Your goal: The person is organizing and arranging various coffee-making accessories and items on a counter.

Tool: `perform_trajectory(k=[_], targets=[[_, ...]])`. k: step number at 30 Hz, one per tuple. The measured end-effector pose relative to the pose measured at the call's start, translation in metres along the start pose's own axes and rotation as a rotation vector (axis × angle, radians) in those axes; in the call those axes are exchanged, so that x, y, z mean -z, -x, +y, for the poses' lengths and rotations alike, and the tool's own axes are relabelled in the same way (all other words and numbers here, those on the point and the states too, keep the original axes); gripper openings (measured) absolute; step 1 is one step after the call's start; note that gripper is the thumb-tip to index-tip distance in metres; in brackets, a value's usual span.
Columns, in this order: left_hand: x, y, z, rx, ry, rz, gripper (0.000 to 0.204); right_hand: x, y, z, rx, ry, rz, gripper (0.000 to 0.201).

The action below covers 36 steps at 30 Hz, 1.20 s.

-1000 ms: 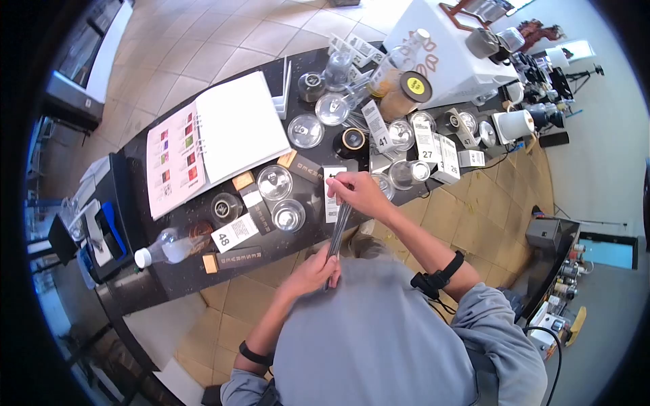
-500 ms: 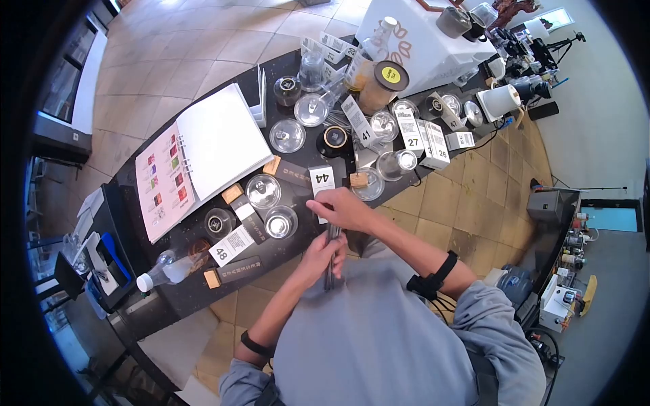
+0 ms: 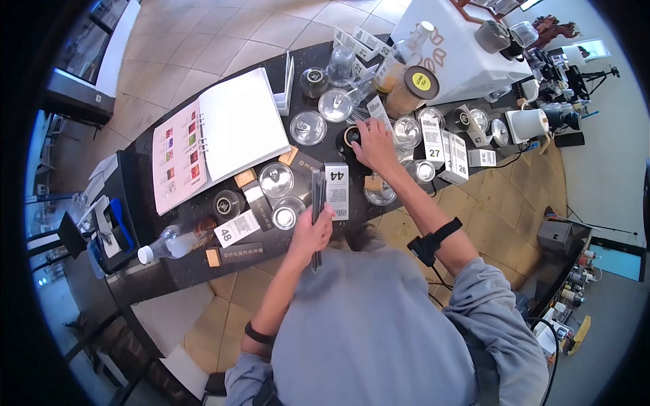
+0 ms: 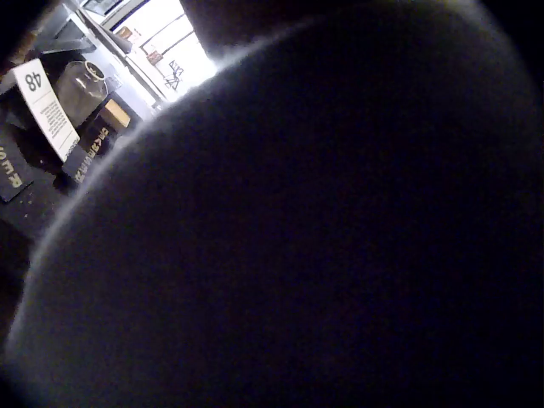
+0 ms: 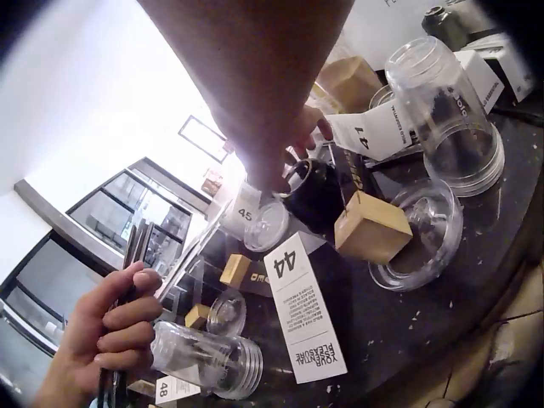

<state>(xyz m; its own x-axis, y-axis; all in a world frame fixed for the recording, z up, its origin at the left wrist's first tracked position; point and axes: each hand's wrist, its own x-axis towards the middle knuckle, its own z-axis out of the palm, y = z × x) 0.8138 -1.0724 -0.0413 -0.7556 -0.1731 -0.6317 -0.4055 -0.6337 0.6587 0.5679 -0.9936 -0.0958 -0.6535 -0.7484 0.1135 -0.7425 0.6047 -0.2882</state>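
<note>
In the head view my left hand [image 3: 313, 233] grips a bundle of thin dark rods [image 3: 318, 189], held upright in front of my shirt. The right wrist view also shows the curled fingers [image 5: 127, 336] of that hand around the bundle. My right hand [image 3: 376, 145] reaches over the table, its fingers spread at a black jar [image 3: 347, 139] with a light rim. Thin metallic pieces [image 3: 360, 114] lie just beyond those fingertips. A white card marked 44 [image 3: 336, 193] lies between the hands. The left wrist view is mostly covered by something dark.
An open binder [image 3: 240, 128] lies at the left. Clear cups [image 3: 276, 180], a card marked 48 [image 3: 237, 229] and reserved signs [image 3: 244, 253] lie near the front. A lidded jar [image 3: 412, 91], numbered cards [image 3: 432, 142] and a white box [image 3: 467, 68] crowd the right.
My right hand has left the bundle and moved forward to the black jar. My left hand keeps the rods, now raised and more upright. The head view has shifted slightly.
</note>
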Motion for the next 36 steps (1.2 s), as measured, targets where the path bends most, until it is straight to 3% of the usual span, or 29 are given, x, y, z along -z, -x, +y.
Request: perform_trajectory(k=[7, 10, 13, 16, 20, 34, 36], targets=[[-0.01, -0.024, 0.027, -0.118, -0.089, 0.016, 0.025, -0.008, 0.0, 0.0, 0.027, -0.073, -0.097, 0.057], [-0.021, -0.027, 0.038, -0.145, -0.106, 0.049, 0.029, -0.018, -0.003, 0.007, 0.066, -0.235, -0.03, 0.054], [-0.022, -0.031, 0.038, -0.156, -0.048, 0.05, 0.031, -0.023, -0.02, 0.022, -0.024, -0.443, -0.004, 0.042], [-0.023, -0.034, 0.031, -0.132, -0.001, 0.056, 0.032, -0.018, -0.038, 0.035, 0.051, 0.067, 0.075, 0.018], [-0.026, -0.031, 0.021, -0.094, 0.006, 0.084, 0.032, -0.031, -0.05, 0.039, 0.188, 0.306, 0.015, 0.012], [-0.002, -0.011, 0.029, -0.15, 0.062, 0.174, 0.035, -0.049, -0.077, 0.053, 0.306, 0.288, -0.183, 0.014], [-0.001, -0.011, 0.031, -0.157, 0.069, 0.167, 0.035, -0.049, -0.081, 0.05, 0.166, 0.238, -0.353, 0.014]])
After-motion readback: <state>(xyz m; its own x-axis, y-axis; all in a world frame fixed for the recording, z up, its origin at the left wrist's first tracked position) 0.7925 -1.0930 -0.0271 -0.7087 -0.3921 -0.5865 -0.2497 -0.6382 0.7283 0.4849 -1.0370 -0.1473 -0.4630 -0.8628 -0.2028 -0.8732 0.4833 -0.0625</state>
